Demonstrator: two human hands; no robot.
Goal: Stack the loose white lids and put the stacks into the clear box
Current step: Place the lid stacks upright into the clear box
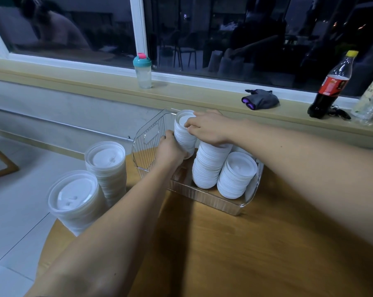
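Note:
A clear ribbed box (148, 144) stands on the wooden table. Inside it lean two stacks of white lids, a tall one (209, 166) in the middle and a shorter one (237, 175) at the right. A third stack of white lids (183, 133) is tilted over the box's far left part. My left hand (170, 147) grips its lower side. My right hand (207, 127) holds its top, fingers curled over the uppermost lid.
Two stacks of clear lids (106, 166) (74, 200) stand at the table's left edge. On the window ledge are a shaker bottle (142, 70), a grey glove (260, 99), a cola bottle (331, 84) and another plastic bottle (372, 101).

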